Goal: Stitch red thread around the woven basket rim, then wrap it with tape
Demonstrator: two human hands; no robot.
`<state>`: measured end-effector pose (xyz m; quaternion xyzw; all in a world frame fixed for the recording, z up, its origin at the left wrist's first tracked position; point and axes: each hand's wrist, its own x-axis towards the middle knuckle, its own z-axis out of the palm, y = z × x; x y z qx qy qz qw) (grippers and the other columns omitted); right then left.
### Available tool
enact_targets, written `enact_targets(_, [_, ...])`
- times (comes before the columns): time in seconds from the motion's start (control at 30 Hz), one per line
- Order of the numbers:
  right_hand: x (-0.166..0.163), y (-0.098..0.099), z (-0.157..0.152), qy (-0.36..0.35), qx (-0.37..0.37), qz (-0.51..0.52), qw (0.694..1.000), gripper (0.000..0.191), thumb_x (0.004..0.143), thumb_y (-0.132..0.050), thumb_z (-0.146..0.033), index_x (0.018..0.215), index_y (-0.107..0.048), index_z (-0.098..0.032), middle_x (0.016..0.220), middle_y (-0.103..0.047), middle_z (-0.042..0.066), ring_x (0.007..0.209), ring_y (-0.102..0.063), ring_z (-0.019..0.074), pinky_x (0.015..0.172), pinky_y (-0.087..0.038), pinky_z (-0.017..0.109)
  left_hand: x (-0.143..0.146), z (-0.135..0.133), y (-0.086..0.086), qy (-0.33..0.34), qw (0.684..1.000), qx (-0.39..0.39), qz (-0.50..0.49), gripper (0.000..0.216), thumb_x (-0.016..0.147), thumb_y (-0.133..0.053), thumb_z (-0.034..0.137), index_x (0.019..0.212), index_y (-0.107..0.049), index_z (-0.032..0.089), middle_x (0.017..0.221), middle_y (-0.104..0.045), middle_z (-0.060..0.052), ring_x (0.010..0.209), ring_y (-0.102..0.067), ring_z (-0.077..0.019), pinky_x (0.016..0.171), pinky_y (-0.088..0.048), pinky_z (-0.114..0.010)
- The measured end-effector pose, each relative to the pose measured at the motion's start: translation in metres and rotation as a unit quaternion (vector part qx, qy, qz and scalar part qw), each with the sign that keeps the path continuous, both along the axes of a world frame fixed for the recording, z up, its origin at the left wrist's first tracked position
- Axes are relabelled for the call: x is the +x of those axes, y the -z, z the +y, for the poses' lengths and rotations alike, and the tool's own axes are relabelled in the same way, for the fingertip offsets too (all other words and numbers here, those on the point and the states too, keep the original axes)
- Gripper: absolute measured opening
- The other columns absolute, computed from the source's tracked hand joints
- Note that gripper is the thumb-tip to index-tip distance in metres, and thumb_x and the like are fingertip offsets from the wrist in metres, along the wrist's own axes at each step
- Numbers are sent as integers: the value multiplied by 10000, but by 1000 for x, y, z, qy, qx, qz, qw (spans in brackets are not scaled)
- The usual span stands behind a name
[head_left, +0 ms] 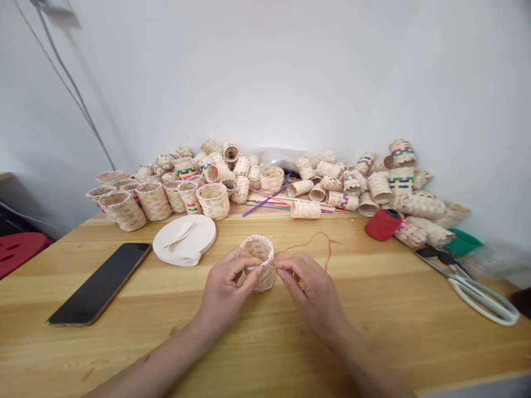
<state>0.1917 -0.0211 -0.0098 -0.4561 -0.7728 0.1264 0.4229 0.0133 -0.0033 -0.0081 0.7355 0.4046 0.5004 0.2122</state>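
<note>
Left grip point(226, 279) pinches the woven basket point(266, 281) by its rim, right grip point(309, 283) pinching orange thread point(329, 247) beside it.

Left hand point(226, 283) pinches woven basket point(266, 282); right hand point(310, 287), just beside, pinches orange thread point(329, 247). Smartphone point(102, 284) left of hands; scissors point(455, 280) right.

My left hand point(228, 281) hides part of the small basket's point(265, 282) near wall. Between my right hand's point(310, 288) fingertips: too small to tell. Orange thread point(307, 241) partly lost behind that hand. Both my forearms point(166, 354), red stool point(20, 249): cut off by frame.
</note>
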Motion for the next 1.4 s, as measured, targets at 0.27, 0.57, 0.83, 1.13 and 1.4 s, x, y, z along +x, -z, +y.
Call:
enact_targets(0.27, [-3,-1,-2,13,-1,-13,1000,149,941,-468,-219,915,-613,-201,821,-602,35,794,-546,168,698,-409,279,1,-1,-1,-6,1000,17,2,121,824,-577,163,805,-696,170,730,-634,-23,651,-577,-123,586,-463,-214])
enact_targets(0.57, [-10,7,-5,11,-74,64,995,161,910,-475,-223,856,-623,-191,734,-561,8,686,-519,145,626,-392,251,0,-4,4,-48,978,185,82,88,822,-589,117,835,-669,152,741,-634,-32,679,-600,-125,619,-483,-217])
enact_targets(0.83, [-11,15,-2,-34,-175,180,967,176,877,-484,-293,793,-581,-173,699,-524,-1,639,-469,129,582,-385,228,1,-7,5,-73,957,249,132,81,834,-583,121,838,-651,165,744,-647,-39,679,-601,-130,624,-493,-229])
enact_targets(1.13, [-7,16,0,-66,-220,221,948,201,860,-496,-343,769,-547,-172,656,-475,-16,598,-410,115,546,-347,221,3,-9,6,-70,946,269,169,87,851,-561,128,830,-630,176,762,-658,-43,676,-608,-134,631,-491,-236])
enact_targets(1.4, [-7,18,1,-65,-220,222,948,193,861,-491,-328,768,-552,-169,677,-495,-9,622,-424,118,571,-356,226,5,-11,3,-66,946,263,178,136,860,-535,120,772,-628,167,706,-648,-38,631,-590,-126,586,-471,-227])
